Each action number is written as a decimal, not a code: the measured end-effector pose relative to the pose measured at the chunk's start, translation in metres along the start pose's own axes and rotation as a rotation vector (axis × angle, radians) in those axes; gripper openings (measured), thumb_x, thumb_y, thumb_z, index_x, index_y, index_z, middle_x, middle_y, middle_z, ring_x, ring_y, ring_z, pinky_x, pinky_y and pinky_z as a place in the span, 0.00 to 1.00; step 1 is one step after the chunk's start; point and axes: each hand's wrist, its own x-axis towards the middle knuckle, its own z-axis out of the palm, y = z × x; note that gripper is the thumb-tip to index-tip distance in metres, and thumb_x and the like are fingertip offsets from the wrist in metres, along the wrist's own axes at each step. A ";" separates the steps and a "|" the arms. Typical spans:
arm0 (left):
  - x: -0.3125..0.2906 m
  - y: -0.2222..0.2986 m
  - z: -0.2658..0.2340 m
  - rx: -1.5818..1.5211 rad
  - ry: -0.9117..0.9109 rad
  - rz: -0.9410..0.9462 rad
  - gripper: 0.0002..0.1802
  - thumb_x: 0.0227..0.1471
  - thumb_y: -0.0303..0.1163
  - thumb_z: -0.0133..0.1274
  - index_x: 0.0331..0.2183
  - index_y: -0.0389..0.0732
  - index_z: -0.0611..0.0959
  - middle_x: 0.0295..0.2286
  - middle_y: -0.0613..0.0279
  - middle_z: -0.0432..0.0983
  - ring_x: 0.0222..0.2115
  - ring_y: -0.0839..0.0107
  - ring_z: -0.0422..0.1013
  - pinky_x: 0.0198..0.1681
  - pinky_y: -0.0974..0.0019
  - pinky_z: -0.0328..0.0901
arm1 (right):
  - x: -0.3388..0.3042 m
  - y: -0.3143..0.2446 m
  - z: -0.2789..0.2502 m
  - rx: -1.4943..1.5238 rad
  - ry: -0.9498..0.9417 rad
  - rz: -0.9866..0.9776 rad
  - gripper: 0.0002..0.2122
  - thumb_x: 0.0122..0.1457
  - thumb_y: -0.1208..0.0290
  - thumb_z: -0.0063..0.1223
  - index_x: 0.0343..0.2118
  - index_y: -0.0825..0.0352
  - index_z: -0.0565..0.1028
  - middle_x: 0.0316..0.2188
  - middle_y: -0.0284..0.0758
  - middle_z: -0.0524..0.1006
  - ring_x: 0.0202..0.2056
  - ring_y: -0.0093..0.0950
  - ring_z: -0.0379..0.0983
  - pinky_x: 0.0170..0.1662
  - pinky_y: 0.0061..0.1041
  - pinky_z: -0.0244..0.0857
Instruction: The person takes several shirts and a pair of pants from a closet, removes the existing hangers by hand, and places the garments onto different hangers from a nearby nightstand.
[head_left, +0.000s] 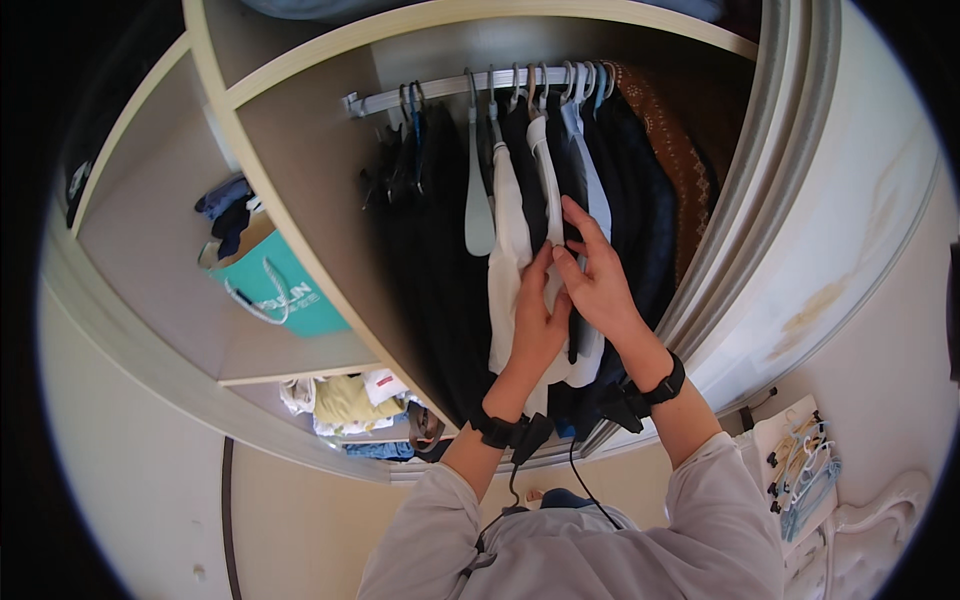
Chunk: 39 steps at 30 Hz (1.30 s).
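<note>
A white shirt (546,170) hangs in the open wardrobe, its collar and front edge facing me. My left hand (540,325) is closed at the shirt's front edge, thumb and fingertips pinched on the fabric. From the right, my right hand (602,280) meets it there, thumb and middle finger at the same edge while the index finger reaches up along the shirt. What lies between the fingertips is too small to make out. Left of it hangs another white garment (507,205); to the right is a light blue shirt (592,180). Dark bands are strapped round both wrists.
Above, a metal rail (440,97) carries several dark clothes and a pale hanger (480,220) without a garment. A brown patterned garment (680,150) hangs far right. The left shelves hold a turquoise bag (285,275) and folded clothes (355,400). Loose hangers (805,455) lie lower right.
</note>
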 end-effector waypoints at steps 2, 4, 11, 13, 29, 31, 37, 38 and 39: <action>0.005 -0.003 -0.002 -0.106 -0.019 -0.032 0.30 0.51 0.14 0.45 0.57 0.35 0.61 0.50 0.52 0.64 0.50 0.64 0.65 0.55 0.64 0.58 | 0.007 0.001 -0.003 -0.220 0.044 -0.071 0.24 0.54 0.75 0.49 0.56 0.67 0.64 0.57 0.48 0.62 0.56 0.43 0.61 0.57 0.33 0.57; 0.011 -0.004 -0.007 -0.157 0.009 -0.057 0.26 0.53 0.15 0.45 0.54 0.35 0.64 0.45 0.56 0.68 0.44 0.69 0.68 0.50 0.67 0.61 | 0.011 0.001 0.001 -0.355 0.046 -0.134 0.23 0.52 0.76 0.50 0.54 0.68 0.67 0.58 0.48 0.61 0.56 0.44 0.60 0.57 0.34 0.57; 0.026 -0.029 -0.056 -0.164 0.251 0.029 0.23 0.59 0.27 0.45 0.54 0.32 0.62 0.48 0.54 0.66 0.47 0.67 0.65 0.52 0.66 0.58 | 0.017 -0.006 0.025 -0.740 0.115 -0.227 0.19 0.48 0.77 0.55 0.46 0.70 0.73 0.52 0.47 0.66 0.55 0.45 0.61 0.55 0.36 0.60; 0.034 -0.027 -0.081 0.002 0.277 0.077 0.26 0.61 0.32 0.41 0.58 0.34 0.58 0.59 0.50 0.54 0.59 0.62 0.53 0.61 0.60 0.46 | 0.017 -0.006 0.025 -0.765 0.165 -0.201 0.19 0.48 0.77 0.56 0.46 0.70 0.74 0.50 0.47 0.67 0.54 0.45 0.61 0.54 0.36 0.60; 0.042 -0.042 -0.077 -0.155 -0.052 -0.123 0.29 0.61 0.37 0.40 0.59 0.34 0.57 0.57 0.48 0.57 0.60 0.60 0.52 0.63 0.62 0.43 | 0.012 -0.011 0.035 -0.848 0.235 -0.097 0.21 0.48 0.76 0.57 0.48 0.72 0.72 0.53 0.48 0.64 0.54 0.44 0.61 0.56 0.35 0.58; 0.052 -0.043 -0.068 -0.136 -0.006 -0.294 0.30 0.61 0.37 0.40 0.60 0.34 0.56 0.58 0.48 0.54 0.60 0.58 0.50 0.63 0.62 0.43 | 0.015 -0.011 0.038 -0.862 0.243 -0.108 0.22 0.48 0.75 0.57 0.48 0.72 0.72 0.53 0.47 0.65 0.53 0.44 0.61 0.56 0.34 0.58; 0.068 -0.057 -0.076 -0.090 0.215 -0.499 0.32 0.61 0.37 0.40 0.60 0.32 0.54 0.60 0.44 0.49 0.61 0.53 0.48 0.62 0.61 0.45 | 0.015 -0.006 0.030 -0.880 0.262 -0.105 0.21 0.50 0.74 0.56 0.49 0.71 0.72 0.53 0.46 0.65 0.53 0.43 0.62 0.56 0.33 0.58; 0.066 -0.076 -0.084 -0.011 0.266 -0.401 0.32 0.61 0.39 0.39 0.60 0.32 0.54 0.60 0.44 0.50 0.61 0.53 0.48 0.62 0.61 0.45 | 0.014 -0.004 0.030 -0.879 0.253 -0.108 0.21 0.50 0.74 0.56 0.49 0.71 0.72 0.53 0.46 0.65 0.53 0.43 0.62 0.56 0.33 0.58; 0.070 -0.064 -0.095 -0.058 0.274 -0.513 0.32 0.62 0.42 0.38 0.60 0.32 0.55 0.59 0.44 0.50 0.60 0.53 0.49 0.62 0.61 0.46 | 0.014 -0.002 0.025 -0.885 0.265 -0.100 0.21 0.50 0.73 0.56 0.49 0.71 0.71 0.54 0.46 0.65 0.54 0.43 0.61 0.56 0.33 0.58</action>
